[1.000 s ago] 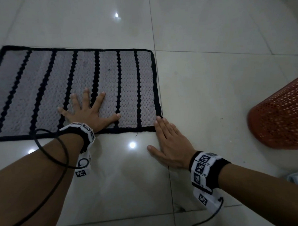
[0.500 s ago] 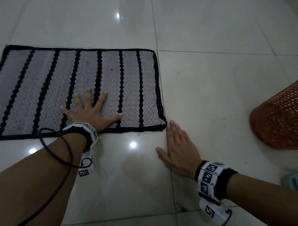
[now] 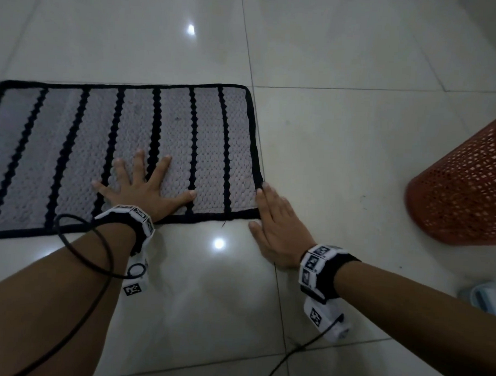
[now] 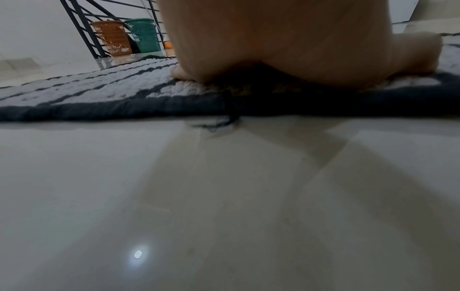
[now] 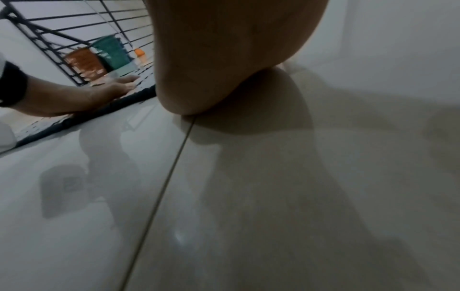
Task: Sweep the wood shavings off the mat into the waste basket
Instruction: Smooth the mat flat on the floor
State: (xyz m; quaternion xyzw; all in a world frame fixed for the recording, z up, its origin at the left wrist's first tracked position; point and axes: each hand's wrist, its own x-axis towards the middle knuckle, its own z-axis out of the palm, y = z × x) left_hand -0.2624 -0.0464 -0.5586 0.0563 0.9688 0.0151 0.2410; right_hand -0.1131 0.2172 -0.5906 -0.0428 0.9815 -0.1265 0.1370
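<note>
Right hand (image 3: 279,231) forward beside mat (image 3: 72,140)

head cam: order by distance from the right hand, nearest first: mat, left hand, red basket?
1. mat: its near right corner meets the fingers of the right hand, which lies flat on the floor tiles.
2. left hand: to the left, spread flat on the mat.
3. red basket: farthest, off to the right on the floor.
</note>
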